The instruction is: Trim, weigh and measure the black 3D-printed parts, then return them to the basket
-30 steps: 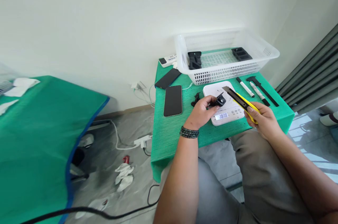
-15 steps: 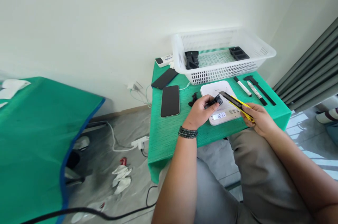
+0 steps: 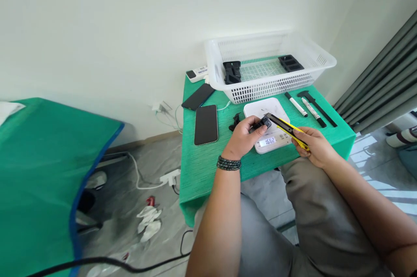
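While the left hand (image 3: 245, 135) pinches a small black part (image 3: 266, 123) between thumb and fingers, the right hand (image 3: 311, 142) has its grip wrapped around the yellow handle of a knife (image 3: 284, 126), the blade pointing at the part's upper edge. The part is held above the white scale (image 3: 280, 109), near its lit display; whether blade and part touch is too fine to tell. This looks like trimming, and it would go best with light, short strokes, the blade kept shallow and steered away from the left fingertips, which sit very close to the edge. Bracing the left wrist on the table (image 3: 208, 168) could steady the part better than pinching it in the air.

The scale lies right under the work, so a slip could mark its top. Dark scraps (image 3: 234, 122) lie just beyond the left hand, and a phone (image 3: 206, 125) lies to their left. On the right, two markers (image 3: 296, 105) (image 3: 313, 112) and a black caliper (image 3: 317, 108) lie beyond the knife, clear of the right hand. Behind everything, a white basket (image 3: 272, 87) holds two black pieces (image 3: 232, 71) (image 3: 291, 63), well apart
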Demonstrator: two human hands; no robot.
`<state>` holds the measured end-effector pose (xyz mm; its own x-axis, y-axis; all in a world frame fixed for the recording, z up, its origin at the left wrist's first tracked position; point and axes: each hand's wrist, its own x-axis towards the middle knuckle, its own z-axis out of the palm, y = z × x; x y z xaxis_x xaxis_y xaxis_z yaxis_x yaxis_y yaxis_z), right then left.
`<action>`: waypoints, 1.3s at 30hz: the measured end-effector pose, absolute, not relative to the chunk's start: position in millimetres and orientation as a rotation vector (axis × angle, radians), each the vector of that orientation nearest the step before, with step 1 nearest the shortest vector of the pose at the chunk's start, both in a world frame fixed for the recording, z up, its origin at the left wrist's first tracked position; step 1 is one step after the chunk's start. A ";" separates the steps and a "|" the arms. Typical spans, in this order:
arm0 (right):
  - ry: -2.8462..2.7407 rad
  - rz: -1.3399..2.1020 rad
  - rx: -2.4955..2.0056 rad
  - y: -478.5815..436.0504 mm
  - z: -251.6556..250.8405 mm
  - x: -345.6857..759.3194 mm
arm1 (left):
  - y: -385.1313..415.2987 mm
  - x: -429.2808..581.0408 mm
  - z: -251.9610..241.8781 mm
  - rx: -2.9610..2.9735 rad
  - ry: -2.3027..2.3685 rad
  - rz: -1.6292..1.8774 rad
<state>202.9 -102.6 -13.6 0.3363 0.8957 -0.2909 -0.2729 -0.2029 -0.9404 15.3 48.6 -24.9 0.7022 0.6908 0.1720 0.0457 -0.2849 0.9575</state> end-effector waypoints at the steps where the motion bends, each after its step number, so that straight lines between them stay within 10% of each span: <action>1: -0.615 1.197 -1.375 -102.2 -13.4 202.3 | 48.5 15.4 -24.7 1.769 0.584 0.703; 39: -0.806 0.844 -1.461 -108.1 -2.6 193.1 | 42.7 18.2 -39.0 2.066 0.834 0.880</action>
<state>193.1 -108.1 -2.6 0.4957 0.8674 -0.0448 0.0042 -0.0539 -0.9985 18.2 42.7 -39.0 0.5554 0.7703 0.3132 0.2716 -0.5240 0.8072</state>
